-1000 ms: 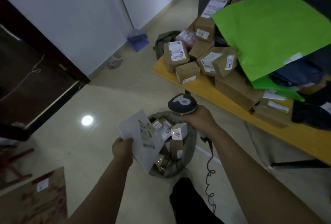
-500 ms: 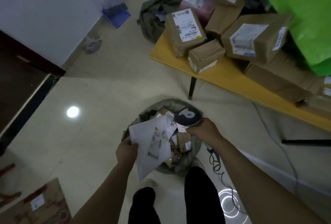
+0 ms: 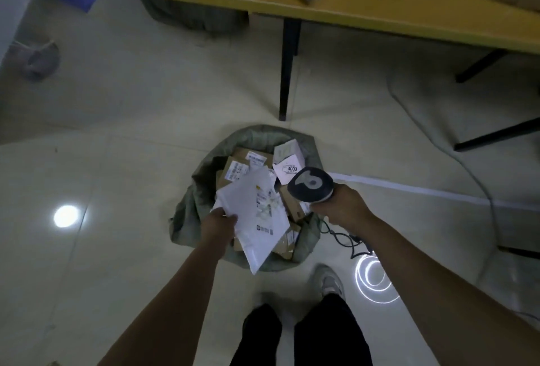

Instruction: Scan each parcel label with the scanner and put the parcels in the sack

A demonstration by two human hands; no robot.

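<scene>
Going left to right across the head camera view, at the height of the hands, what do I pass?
Light spot on the floor → left hand → white envelope → scanner → right hand. The sack spreads behind most of these, so it has no clear place in the order.

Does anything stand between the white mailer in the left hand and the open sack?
Nothing visible does. The left hand holds the white mailer over the open sack; the scanner in the right hand is beside it, not under it.
</scene>
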